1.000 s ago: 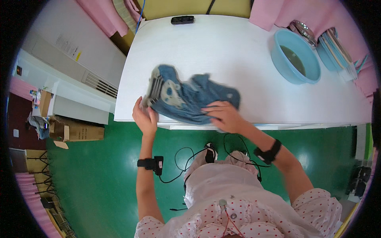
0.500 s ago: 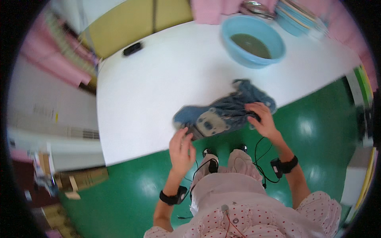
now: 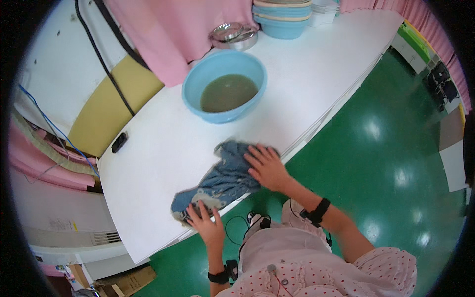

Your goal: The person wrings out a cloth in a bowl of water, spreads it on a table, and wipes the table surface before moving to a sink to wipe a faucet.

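A crumpled blue cloth [image 3: 225, 178] with a pale bear-face print lies along the near edge of the white table. On its left end, beside the partly covered print, rest the spread fingers of my left hand [image 3: 207, 227]. My right hand [image 3: 267, 169] lies flat over the cloth's right end, fingers apart. Neither hand grips anything. Beyond the cloth stands a light blue basin [image 3: 190, 91], partly filled with murky brownish water [image 3: 228, 93].
The white table [image 3: 148, 198] carries a small black device [image 3: 119, 142] at its left edge. Metal dishes [image 3: 232, 37] and stacked blue basins [image 3: 282, 27] stand at the back, by a pink curtain [image 3: 173, 34]. Green floor [image 3: 356, 163] lies right of the table.
The view has turned right, so basin and cloth appear further left. My right hand has gone from curled fingers on the cloth to lying flat on it; my left fingers are more spread.
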Available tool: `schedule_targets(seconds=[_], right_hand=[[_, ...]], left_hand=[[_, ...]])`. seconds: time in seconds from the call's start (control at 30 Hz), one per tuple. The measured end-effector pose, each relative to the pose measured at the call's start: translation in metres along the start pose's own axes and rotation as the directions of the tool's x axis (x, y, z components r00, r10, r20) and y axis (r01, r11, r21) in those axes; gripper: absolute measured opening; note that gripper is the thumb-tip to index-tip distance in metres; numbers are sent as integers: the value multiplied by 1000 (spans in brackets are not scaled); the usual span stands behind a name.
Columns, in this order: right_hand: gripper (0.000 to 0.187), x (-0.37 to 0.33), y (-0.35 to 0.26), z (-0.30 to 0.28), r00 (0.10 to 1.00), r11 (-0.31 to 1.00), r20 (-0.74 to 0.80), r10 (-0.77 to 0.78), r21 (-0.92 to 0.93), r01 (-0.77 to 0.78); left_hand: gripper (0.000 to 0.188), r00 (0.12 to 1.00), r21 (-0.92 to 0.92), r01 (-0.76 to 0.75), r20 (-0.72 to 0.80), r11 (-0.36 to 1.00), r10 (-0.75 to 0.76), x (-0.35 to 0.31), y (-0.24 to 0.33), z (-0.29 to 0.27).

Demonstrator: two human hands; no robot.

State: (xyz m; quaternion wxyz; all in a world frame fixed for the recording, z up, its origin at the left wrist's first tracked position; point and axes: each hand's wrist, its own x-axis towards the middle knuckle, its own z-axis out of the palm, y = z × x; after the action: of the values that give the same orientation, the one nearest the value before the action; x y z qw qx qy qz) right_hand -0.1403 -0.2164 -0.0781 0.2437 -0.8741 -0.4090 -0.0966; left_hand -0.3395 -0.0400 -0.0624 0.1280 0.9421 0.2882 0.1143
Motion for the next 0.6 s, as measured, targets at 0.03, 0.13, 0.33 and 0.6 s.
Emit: schedule_targets(seconds=[0.03, 0.13, 0.33, 0.6], right_hand=[[49, 0, 3, -2, 1000, 1000, 6, -13, 22, 13], [51, 2, 17, -7, 994, 989, -33, -104, 104, 106], [50, 3, 85, -34, 984, 980, -86, -156, 111, 165], [47, -3, 244, -102, 981, 993, -160, 108, -35, -115]], left_hand=[[56, 1000, 35, 18, 3, 999, -18, 0, 5, 1], [57, 998, 137, 65, 8, 988, -67, 5, 5, 9], [58, 996, 204, 5, 82, 979, -22, 12, 48, 27], [58, 957, 151, -289, 79, 945, 280, 50, 190, 69]])
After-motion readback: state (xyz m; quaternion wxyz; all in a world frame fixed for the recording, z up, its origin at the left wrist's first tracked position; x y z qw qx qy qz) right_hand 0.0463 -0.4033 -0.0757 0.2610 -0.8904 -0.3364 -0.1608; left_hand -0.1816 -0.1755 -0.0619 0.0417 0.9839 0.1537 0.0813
